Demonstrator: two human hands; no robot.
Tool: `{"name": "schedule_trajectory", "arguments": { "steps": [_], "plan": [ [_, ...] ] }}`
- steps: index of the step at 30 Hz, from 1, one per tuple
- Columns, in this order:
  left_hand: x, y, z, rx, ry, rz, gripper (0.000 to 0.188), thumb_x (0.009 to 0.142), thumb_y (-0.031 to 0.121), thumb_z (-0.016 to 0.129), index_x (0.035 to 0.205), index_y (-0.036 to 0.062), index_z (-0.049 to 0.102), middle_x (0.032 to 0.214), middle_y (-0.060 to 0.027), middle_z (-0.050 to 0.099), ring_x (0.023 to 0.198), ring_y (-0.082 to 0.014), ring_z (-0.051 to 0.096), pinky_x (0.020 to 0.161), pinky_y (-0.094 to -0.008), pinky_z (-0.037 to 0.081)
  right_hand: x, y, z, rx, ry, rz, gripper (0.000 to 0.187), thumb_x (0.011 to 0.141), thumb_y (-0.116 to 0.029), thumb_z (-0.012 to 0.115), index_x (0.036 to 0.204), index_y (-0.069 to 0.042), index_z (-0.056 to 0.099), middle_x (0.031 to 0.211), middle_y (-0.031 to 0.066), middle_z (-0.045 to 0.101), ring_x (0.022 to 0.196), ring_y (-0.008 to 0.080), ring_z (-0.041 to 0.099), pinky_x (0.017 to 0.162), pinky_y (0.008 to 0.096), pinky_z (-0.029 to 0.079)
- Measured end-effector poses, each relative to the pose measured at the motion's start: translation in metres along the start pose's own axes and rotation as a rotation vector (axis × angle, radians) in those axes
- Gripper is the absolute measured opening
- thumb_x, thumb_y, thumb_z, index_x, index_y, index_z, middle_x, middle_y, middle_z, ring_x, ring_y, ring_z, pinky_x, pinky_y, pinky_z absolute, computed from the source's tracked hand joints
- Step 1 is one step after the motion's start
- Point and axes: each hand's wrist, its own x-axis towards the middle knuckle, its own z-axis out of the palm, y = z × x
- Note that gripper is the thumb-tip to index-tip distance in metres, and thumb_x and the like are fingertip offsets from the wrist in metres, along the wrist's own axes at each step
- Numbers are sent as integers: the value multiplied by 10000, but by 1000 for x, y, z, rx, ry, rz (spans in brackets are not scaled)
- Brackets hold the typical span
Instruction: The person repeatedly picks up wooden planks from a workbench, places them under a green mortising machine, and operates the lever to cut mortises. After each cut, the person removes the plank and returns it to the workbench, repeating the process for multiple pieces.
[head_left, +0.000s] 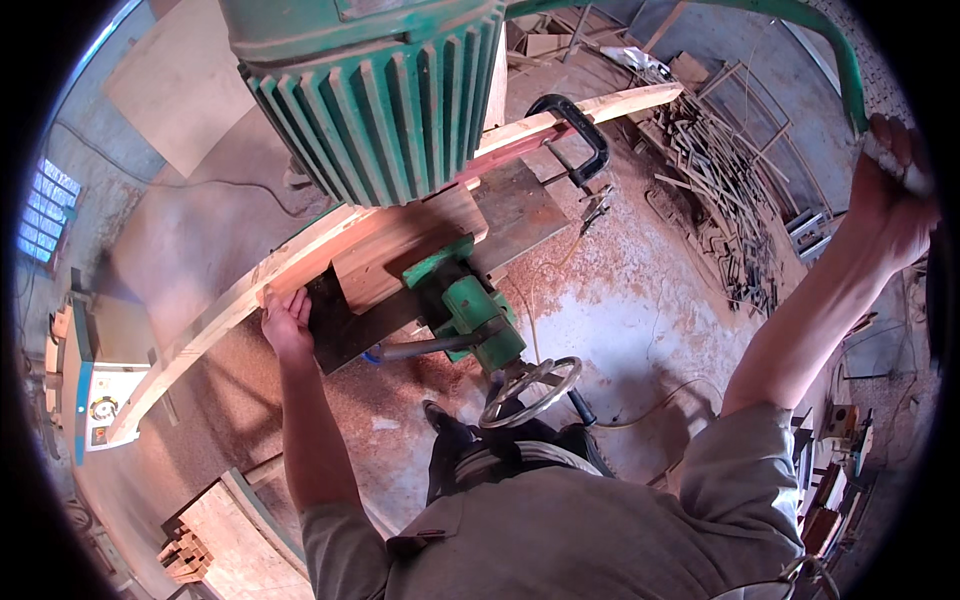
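A long pale wooden beam runs across the green machine, bending in the fisheye view. My left hand grips its near edge, left of the machine's green vise-like clamp. At the far right, my right hand is raised and closed around the white-wrapped end of a curved green lever. The machine's ribbed green motor hangs over the beam and hides part of it. A reddish wooden block lies between the beam and the clamp. The cutting tool is hidden under the motor.
A metal handwheel sits close to my body. A black C-clamp grips the wood on the right. Wood scraps pile up at the right, and sawdust covers the floor. A white control box stands left, beyond the beam's end.
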Motion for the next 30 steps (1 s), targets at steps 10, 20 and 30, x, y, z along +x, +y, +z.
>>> {"name": "schedule_trajectory", "arguments": {
  "steps": [10, 20, 30],
  "plan": [
    [7, -3, -1, -27, 12, -5, 472, 928, 358, 505, 1281, 55, 424, 1028, -175, 632, 936, -293, 636, 784, -371, 525, -37, -8, -48, 178, 121, 82, 419, 599, -334, 821, 695, -77, 505, 694, 15, 433, 683, 192, 393, 721, 396, 341],
    [9, -6, -2, -43, 29, -15, 456, 922, 361, 513, 1258, 60, 444, 1012, -176, 630, 887, -272, 649, 733, -343, 545, -93, 0, -76, 296, -41, 100, 280, 774, -412, 701, 824, -158, 594, 713, -35, 426, 657, 141, 355, 670, 330, 270],
    [11, -7, -5, -34, 35, -8, 450, 911, 381, 534, 1229, 69, 468, 995, -161, 632, 865, -260, 650, 727, -333, 540, -160, 8, -98, 226, -22, 117, 302, 829, -435, 622, 895, -150, 547, 753, -8, 422, 692, 168, 386, 795, 398, 352]
  ]
}}
